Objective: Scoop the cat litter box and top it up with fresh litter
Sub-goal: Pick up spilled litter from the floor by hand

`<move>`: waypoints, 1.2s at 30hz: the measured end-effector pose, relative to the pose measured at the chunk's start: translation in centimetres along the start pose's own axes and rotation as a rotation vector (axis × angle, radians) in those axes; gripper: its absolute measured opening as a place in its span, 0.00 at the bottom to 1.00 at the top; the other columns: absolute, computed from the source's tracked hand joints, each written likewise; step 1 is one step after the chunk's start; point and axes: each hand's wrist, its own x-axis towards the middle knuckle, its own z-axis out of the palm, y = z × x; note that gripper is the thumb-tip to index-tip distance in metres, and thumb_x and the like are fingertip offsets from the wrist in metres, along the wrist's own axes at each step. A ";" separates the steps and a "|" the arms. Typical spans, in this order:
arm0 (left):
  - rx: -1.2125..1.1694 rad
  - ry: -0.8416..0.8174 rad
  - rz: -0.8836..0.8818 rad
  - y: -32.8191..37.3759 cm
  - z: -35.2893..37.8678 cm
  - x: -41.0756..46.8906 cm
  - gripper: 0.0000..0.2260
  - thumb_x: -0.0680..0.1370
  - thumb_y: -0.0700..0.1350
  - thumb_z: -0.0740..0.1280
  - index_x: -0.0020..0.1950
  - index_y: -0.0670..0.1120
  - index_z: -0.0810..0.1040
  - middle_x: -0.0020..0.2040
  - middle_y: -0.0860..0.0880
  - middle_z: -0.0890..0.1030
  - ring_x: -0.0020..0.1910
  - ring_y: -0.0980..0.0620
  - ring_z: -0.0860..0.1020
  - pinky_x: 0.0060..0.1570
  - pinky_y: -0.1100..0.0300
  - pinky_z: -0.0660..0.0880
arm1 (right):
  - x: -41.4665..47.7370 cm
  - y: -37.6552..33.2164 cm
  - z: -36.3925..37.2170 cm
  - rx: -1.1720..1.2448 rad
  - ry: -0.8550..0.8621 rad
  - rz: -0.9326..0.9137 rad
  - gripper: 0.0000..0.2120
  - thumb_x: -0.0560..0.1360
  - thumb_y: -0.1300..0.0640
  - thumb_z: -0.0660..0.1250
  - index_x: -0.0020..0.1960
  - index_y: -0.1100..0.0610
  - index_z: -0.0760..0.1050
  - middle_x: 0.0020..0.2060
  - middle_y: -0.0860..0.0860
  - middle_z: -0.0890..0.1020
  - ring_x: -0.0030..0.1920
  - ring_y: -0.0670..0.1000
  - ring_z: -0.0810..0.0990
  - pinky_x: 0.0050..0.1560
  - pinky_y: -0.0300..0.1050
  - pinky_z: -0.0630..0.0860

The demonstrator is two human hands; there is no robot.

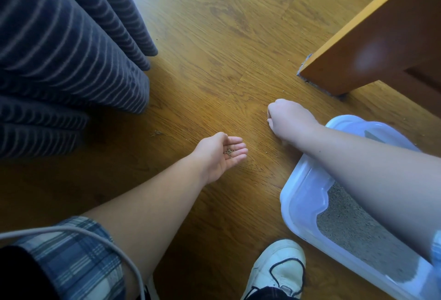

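Cupping stray grains (229, 152), L hand (218, 160) sits palm-up, fingers loose, mid-frame, as a tray. R hand (288, 116) curls down to floor (214, 49), prob. pinching more; grip hidden, can't tell. Box (298, 194) w/ litter (353, 223): lower right.

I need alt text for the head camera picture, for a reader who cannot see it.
A person's left hand, palm up, carries a few litter granules above a wooden floor, while the right hand reaches down to the floor. A white litter box with grey litter stands at the right; striped blue fabric hangs at the left.
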 end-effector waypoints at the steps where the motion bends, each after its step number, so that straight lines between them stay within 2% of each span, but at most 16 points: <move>1: 0.005 0.002 -0.001 0.0 0.0 0.0 0.15 0.83 0.40 0.54 0.57 0.35 0.78 0.56 0.37 0.81 0.54 0.42 0.83 0.51 0.52 0.82 | 0.0 0.0 0.1 0.002 -0.001 0.003 0.08 0.80 0.54 0.59 0.48 0.56 0.75 0.46 0.52 0.75 0.45 0.56 0.77 0.40 0.48 0.72; 5: 0.008 0.000 -0.001 -0.1 0.2 0.0 0.15 0.83 0.40 0.54 0.57 0.35 0.78 0.54 0.37 0.81 0.53 0.43 0.83 0.51 0.52 0.82 | -0.1 0.2 0.2 0.030 -0.032 0.046 0.08 0.77 0.55 0.60 0.42 0.56 0.74 0.41 0.52 0.76 0.39 0.55 0.76 0.33 0.45 0.68; 9: -0.004 0.001 -0.006 -0.1 0.1 0.1 0.15 0.83 0.40 0.54 0.57 0.35 0.78 0.55 0.37 0.81 0.52 0.43 0.83 0.48 0.53 0.82 | -0.2 0.4 -1.2 0.186 -0.011 0.120 0.05 0.74 0.57 0.62 0.41 0.56 0.75 0.40 0.52 0.77 0.36 0.57 0.79 0.37 0.51 0.78; 11: -0.001 0.006 -0.004 -0.1 0.0 0.1 0.15 0.83 0.40 0.54 0.56 0.35 0.78 0.55 0.37 0.81 0.52 0.43 0.83 0.48 0.53 0.82 | 0.1 0.8 -1.8 0.260 0.026 0.132 0.05 0.75 0.55 0.63 0.40 0.53 0.74 0.40 0.49 0.76 0.32 0.55 0.80 0.38 0.52 0.79; 16: 0.008 0.003 -0.007 -0.3 0.1 0.0 0.15 0.83 0.40 0.54 0.57 0.35 0.78 0.55 0.37 0.81 0.53 0.43 0.83 0.50 0.52 0.82 | 0.2 0.3 -1.3 0.234 -0.006 0.081 0.07 0.78 0.52 0.61 0.42 0.51 0.73 0.40 0.48 0.76 0.32 0.57 0.82 0.37 0.55 0.82; 21: -0.003 0.003 -0.010 -0.2 0.1 0.1 0.14 0.83 0.40 0.54 0.57 0.35 0.78 0.53 0.38 0.82 0.52 0.43 0.83 0.49 0.52 0.82 | 0.9 0.3 -1.2 0.192 0.013 0.081 0.07 0.79 0.53 0.62 0.44 0.53 0.74 0.42 0.50 0.76 0.39 0.56 0.81 0.43 0.55 0.81; 27: -0.001 0.003 -0.013 -0.2 0.0 0.2 0.15 0.83 0.40 0.54 0.56 0.35 0.78 0.54 0.38 0.81 0.52 0.43 0.83 0.50 0.52 0.82 | 1.2 0.4 -0.7 0.170 -0.005 0.072 0.08 0.80 0.53 0.61 0.43 0.52 0.73 0.42 0.49 0.76 0.37 0.54 0.80 0.41 0.53 0.81; 31: -0.009 0.015 -0.012 0.0 0.0 0.3 0.15 0.83 0.40 0.54 0.56 0.35 0.78 0.54 0.37 0.81 0.52 0.43 0.83 0.48 0.53 0.82 | 1.3 0.2 -0.3 0.127 0.014 0.047 0.07 0.80 0.54 0.61 0.45 0.53 0.74 0.44 0.51 0.75 0.42 0.56 0.77 0.40 0.49 0.76; 36: -0.013 0.024 -0.013 0.1 0.0 0.4 0.14 0.83 0.39 0.54 0.56 0.35 0.78 0.53 0.38 0.81 0.51 0.44 0.83 0.46 0.54 0.82 | 1.0 -0.7 0.2 0.017 0.055 0.028 0.05 0.79 0.57 0.60 0.46 0.57 0.72 0.43 0.52 0.73 0.43 0.57 0.76 0.38 0.48 0.69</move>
